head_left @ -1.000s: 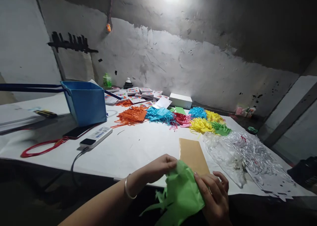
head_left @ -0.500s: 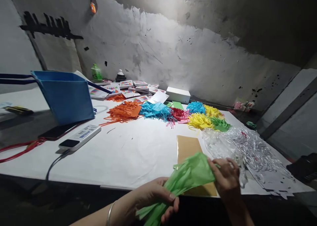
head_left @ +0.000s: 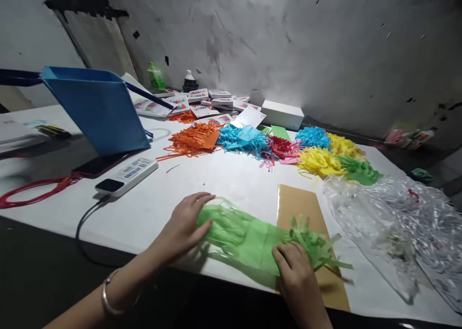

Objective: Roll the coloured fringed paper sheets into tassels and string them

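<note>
Where green tissue (head_left: 249,237) overlaps brown card (head_left: 296,201), clear plastic (head_left: 361,218) lies alongside.

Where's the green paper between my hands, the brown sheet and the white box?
Green paper (head_left: 252,240), head view: its middle.
Brown sheet (head_left: 299,203), head view: upper part.
White box (head_left: 280,117), head view: front side.

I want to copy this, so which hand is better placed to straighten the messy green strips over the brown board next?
Probably the right hand: it touches the green paper close beside those messy strips. The left hand is at the paper's other end, farther from them.
</note>
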Demonstrator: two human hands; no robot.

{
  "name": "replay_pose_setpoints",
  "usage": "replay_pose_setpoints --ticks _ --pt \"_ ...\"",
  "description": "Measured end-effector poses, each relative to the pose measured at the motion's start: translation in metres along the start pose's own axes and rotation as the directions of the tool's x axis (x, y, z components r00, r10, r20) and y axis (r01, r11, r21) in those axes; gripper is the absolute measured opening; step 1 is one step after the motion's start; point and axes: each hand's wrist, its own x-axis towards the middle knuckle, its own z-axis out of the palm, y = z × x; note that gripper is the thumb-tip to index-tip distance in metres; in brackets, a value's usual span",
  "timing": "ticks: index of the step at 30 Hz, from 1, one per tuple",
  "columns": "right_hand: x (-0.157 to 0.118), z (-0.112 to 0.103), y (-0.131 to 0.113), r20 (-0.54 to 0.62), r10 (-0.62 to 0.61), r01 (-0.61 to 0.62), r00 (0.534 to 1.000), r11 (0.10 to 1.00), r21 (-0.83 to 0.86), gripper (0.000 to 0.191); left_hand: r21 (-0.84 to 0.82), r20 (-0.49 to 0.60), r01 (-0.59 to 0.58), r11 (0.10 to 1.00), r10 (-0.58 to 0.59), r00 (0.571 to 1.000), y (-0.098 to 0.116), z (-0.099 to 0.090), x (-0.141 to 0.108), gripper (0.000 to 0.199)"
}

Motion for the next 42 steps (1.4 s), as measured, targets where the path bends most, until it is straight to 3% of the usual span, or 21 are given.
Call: replay_pose_setpoints --ticks 1,3,5,7,11,15,18,20,22,27,32,37,40,42 --pt "-0.001 0.0 0.001 0.006 0.007 -0.007 1.0 1.0 0.016 0.036 0.076 0.0 -0.155 0.985 0.155 0.988 0.004 0.009 -0.006 0.046" --pt "-0.003 -0.006 0.004 0.035 0.006 -0.008 0.999 0.999 0.043 0.039 0.097 0.152 -0.424 0.901 0.407 0.9 0.018 0.031 -0.013 0.043" --pt "-0.004 -0.015 0.009 0.068 0.003 -0.008 0.998 0.997 0.071 0.042 0.051 0.317 -0.563 0.825 0.521 0.792 0.03 0.053 -0.015 0.034" --pt "-0.007 -0.023 0.013 0.123 -0.034 0.022 0.992 0.994 0.103 0.042 0.041 0.382 -0.585 0.81 0.528 0.758 0.037 0.069 -0.013 0.022" --pt "-0.016 -0.032 0.016 0.187 -0.125 0.097 0.974 0.984 0.152 0.032 0.035 0.335 -0.563 0.826 0.521 0.785 0.035 0.078 -0.012 0.022" --pt "-0.02 -0.032 0.012 0.184 -0.067 0.018 0.981 0.967 0.255 0.025 0.032 0.322 -0.529 0.848 0.492 0.809 0.035 0.078 -0.019 0.008" --pt "-0.015 -0.033 0.01 0.198 -0.028 -0.029 0.98 0.96 0.278 0.016 0.031 0.327 -0.5 0.865 0.464 0.823 0.04 0.079 -0.023 0.02" --pt "-0.01 -0.036 0.009 0.2 -0.015 -0.044 0.98 0.957 0.287 0.014 0.037 0.32 -0.494 0.869 0.458 0.829 0.042 0.079 -0.024 0.014" --pt "-0.007 -0.039 0.008 0.204 -0.007 -0.052 0.979 0.957 0.285 0.012 0.04 0.315 -0.495 0.868 0.46 0.83 0.044 0.079 -0.024 0.011" --pt "-0.007 -0.041 0.005 0.198 0.0 -0.056 0.98 0.958 0.28 0.012 0.032 0.35 -0.492 0.87 0.451 0.821 0.044 0.076 -0.023 0.027" --pt "-0.008 -0.041 0.001 0.258 0.03 -0.104 0.966 0.955 0.278 0.014 0.035 0.322 -0.502 0.864 0.466 0.824 0.043 0.077 -0.025 0.009" --pt "-0.002 -0.04 -0.01 0.183 0.058 -0.102 0.981 0.965 0.24 0.014 0.026 0.27 -0.494 0.869 0.47 0.84 0.043 0.079 -0.025 0.006" --pt "-0.001 -0.033 -0.016 0.119 0.101 -0.122 0.988 0.976 0.18 0.017 0.016 0.26 -0.518 0.855 0.496 0.828 0.044 0.078 -0.025 0.011" --pt "-0.003 -0.029 -0.016 0.075 0.06 -0.07 0.995 0.988 0.139 0.025 0.01 0.24 -0.544 0.839 0.526 0.816 0.045 0.078 -0.026 0.015"
